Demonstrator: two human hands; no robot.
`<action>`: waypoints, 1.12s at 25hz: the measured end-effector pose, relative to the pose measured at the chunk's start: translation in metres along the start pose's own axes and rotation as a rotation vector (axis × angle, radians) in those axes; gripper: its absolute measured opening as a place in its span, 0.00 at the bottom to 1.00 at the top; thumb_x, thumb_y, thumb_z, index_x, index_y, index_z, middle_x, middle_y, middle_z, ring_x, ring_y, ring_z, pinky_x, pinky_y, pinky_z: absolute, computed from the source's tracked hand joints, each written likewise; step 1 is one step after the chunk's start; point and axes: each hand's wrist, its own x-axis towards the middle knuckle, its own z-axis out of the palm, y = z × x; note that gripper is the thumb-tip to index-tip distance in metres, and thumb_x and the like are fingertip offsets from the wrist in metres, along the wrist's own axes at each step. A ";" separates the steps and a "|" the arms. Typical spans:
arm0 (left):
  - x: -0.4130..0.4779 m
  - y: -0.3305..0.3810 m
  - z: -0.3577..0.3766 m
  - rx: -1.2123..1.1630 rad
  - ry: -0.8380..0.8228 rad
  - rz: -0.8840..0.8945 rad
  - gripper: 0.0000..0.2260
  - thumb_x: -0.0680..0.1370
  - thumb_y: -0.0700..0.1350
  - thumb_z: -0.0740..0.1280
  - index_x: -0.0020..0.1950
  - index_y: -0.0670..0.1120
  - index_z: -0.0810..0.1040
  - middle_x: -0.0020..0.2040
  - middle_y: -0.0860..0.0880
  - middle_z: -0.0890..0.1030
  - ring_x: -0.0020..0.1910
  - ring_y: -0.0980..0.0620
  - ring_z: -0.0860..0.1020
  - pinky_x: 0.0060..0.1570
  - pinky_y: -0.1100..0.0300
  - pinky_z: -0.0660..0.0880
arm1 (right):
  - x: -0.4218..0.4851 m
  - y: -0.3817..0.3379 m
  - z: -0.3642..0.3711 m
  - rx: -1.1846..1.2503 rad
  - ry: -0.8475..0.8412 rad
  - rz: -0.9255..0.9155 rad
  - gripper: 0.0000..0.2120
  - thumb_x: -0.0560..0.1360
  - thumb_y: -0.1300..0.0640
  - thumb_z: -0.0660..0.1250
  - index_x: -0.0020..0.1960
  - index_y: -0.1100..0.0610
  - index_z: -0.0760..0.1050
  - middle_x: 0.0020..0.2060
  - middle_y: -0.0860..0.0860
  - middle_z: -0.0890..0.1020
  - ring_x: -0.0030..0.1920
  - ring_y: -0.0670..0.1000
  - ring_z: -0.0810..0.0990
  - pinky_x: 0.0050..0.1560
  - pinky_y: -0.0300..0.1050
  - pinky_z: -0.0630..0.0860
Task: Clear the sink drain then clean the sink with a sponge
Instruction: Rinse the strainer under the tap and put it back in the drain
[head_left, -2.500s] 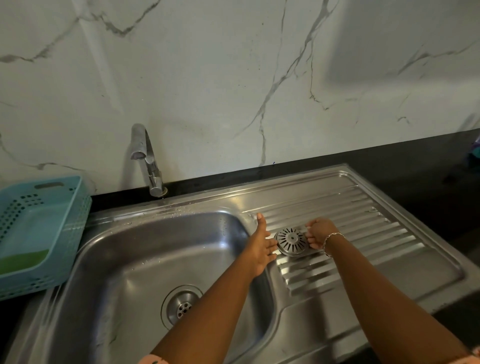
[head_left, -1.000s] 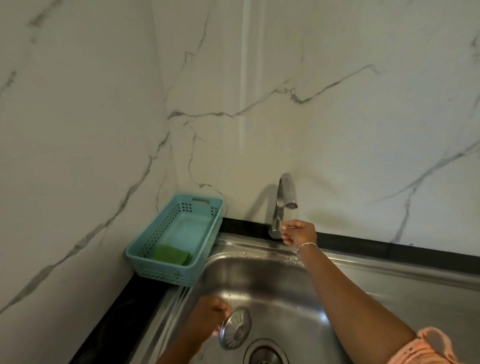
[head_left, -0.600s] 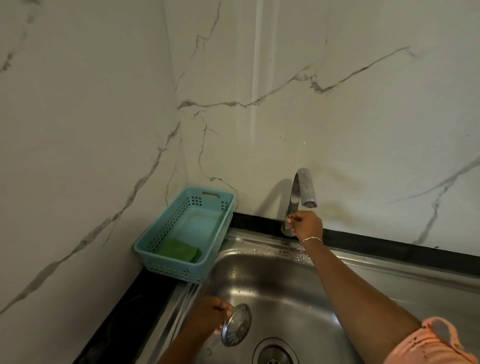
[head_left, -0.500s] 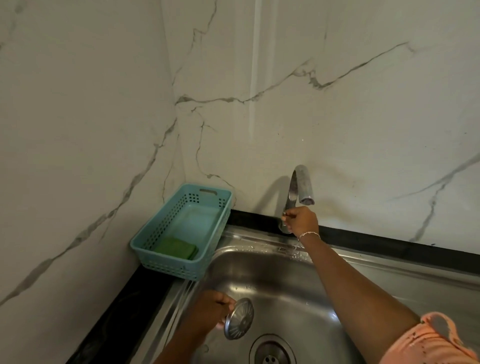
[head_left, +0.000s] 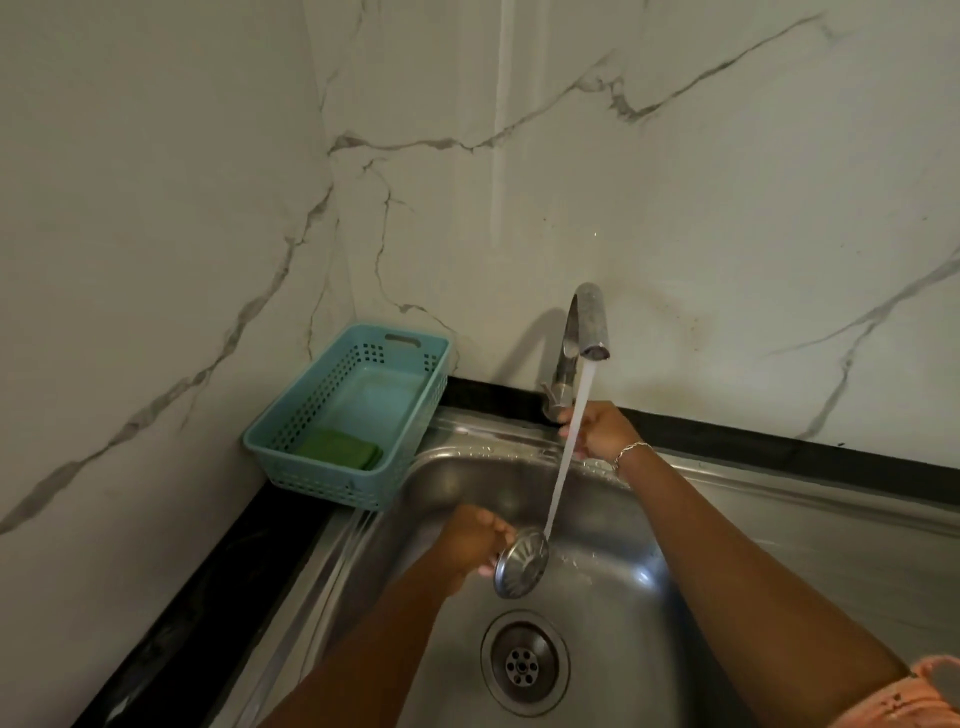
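The person is rinsing the drain strainer under the faucet. The left hand is clamped on it, fingers curled round its far edge and holding it tilted on edge over the basin of the steel sink, just above and left of the open drain. The water stream is landing on the strainer's upper rim and spraying onto the basin floor beside it. The right hand is reaching to the lever at the faucet's base with its fingers curled. The stream is crossing in front of them, so I cannot tell whether they are actually gripping the lever or only sitting next to it. To do this step well, I'd say the strainer wants turning so the water is running through the slots rather than glancing off the rim, and rotating so every slot is getting flushed. The flow looks strong enough, and easing it down a little would probably cut the splashing. The grip on wet metal is looking thin, so a dropped strainer seems the main risk. The green sponge is lying untouched in the blue basket at the sink's left corner, so the scrubbing is not yet begun.
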 end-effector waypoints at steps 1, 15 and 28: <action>0.003 0.006 0.005 0.003 -0.015 -0.008 0.12 0.76 0.36 0.63 0.35 0.46 0.75 0.33 0.48 0.76 0.31 0.54 0.74 0.29 0.67 0.72 | -0.009 0.010 -0.001 -0.038 -0.035 0.027 0.10 0.76 0.72 0.57 0.46 0.66 0.77 0.33 0.55 0.76 0.32 0.51 0.76 0.31 0.41 0.77; 0.043 0.053 0.042 0.003 -0.018 -0.046 0.09 0.77 0.33 0.60 0.55 0.31 0.74 0.32 0.46 0.73 0.29 0.52 0.73 0.28 0.62 0.72 | -0.048 0.096 -0.047 -0.004 -0.074 0.177 0.09 0.75 0.75 0.58 0.46 0.71 0.77 0.31 0.56 0.77 0.31 0.52 0.76 0.27 0.36 0.79; 0.058 0.020 0.018 -0.335 0.023 -0.254 0.08 0.77 0.34 0.61 0.40 0.40 0.76 0.38 0.43 0.80 0.37 0.49 0.78 0.35 0.57 0.76 | -0.030 0.056 -0.004 0.075 -0.193 0.101 0.13 0.72 0.76 0.63 0.36 0.60 0.77 0.32 0.55 0.80 0.29 0.48 0.80 0.29 0.34 0.80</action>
